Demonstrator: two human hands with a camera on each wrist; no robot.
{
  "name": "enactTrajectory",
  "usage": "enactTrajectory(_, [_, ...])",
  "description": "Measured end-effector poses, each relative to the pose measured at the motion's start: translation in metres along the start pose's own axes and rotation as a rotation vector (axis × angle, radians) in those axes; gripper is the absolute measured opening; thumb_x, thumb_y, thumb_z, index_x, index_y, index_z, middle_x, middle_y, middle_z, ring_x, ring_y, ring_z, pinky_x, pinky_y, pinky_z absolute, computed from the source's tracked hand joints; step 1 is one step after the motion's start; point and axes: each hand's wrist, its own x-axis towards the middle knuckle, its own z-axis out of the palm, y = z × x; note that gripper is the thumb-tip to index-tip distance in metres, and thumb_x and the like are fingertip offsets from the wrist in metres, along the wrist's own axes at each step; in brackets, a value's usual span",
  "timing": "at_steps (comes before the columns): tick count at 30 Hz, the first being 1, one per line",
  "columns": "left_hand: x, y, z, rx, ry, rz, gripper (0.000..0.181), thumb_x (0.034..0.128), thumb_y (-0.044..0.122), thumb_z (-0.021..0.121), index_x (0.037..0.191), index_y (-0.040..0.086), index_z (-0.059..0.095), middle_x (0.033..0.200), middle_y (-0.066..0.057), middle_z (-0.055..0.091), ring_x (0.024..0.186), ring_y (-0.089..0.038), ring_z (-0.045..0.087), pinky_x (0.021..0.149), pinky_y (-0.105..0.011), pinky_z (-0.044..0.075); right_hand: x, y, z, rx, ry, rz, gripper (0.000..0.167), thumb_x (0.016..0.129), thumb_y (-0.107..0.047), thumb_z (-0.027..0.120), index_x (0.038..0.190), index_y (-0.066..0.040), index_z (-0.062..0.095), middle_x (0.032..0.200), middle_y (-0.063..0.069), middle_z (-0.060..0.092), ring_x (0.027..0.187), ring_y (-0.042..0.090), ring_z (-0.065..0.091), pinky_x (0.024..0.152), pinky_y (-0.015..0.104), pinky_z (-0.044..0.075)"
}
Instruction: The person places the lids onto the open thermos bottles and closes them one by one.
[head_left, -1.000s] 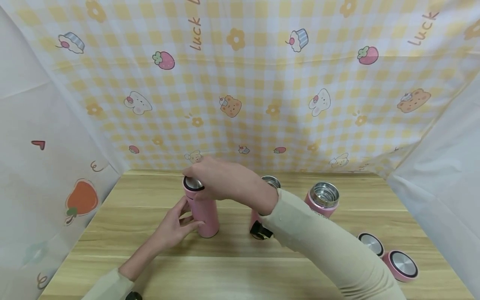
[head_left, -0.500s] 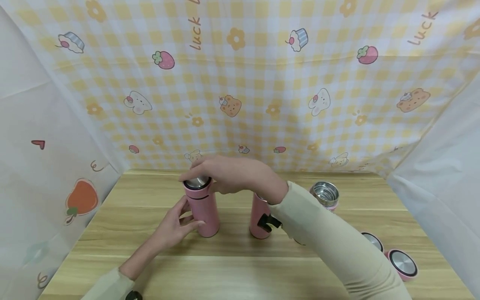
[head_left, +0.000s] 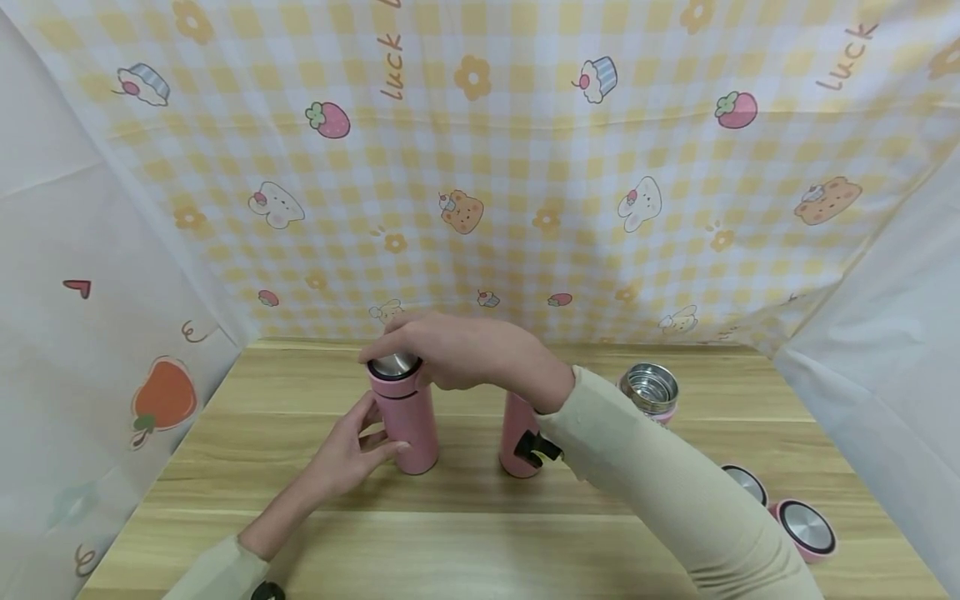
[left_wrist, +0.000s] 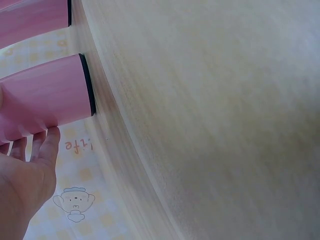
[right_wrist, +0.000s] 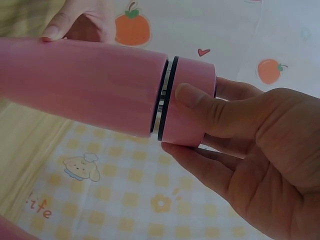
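Observation:
A pink thermos (head_left: 411,429) stands upright on the wooden table, left of centre. My left hand (head_left: 352,454) holds its lower body, thumb on the near side and fingers behind. Over the top, my right hand (head_left: 465,348) grips the pink lid (right_wrist: 182,122), which has a steel disc and a black ring. A narrow gap with shiny metal shows between lid and body in the right wrist view. In the left wrist view, the fingers (left_wrist: 49,145) of my left hand lie along the thermos wall.
A second pink thermos (head_left: 517,433) stands to the right, its top hidden by my right arm. Further right is a lidless thermos (head_left: 649,387) with a steel mouth. Two loose lids (head_left: 806,527) lie at the table's right side. A checked cloth (head_left: 525,167) hangs behind.
My right hand has turned on the lid, and its wrist and forearm have shifted slightly right, uncovering more of the lid. My left hand and the thermos body have stayed put.

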Motion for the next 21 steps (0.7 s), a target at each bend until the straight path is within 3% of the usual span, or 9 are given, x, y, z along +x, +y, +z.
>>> enactTrajectory(21, [-0.0007,0.0006,-0.0004,-0.009,-0.017,0.006,0.067,0.0904,0.007,0.078,0.146,0.014,0.042,0.138,-0.009,0.057,0.128,-0.023,0.054,0.100,-0.038,0.051,0.0005,-0.0033,0.0004,-0.074,-0.018,-0.006,0.065,0.090,0.008,0.073,0.146,-0.020,0.058,0.128,0.006,0.056,0.109,0.014,0.055,0.080,0.015,0.048])
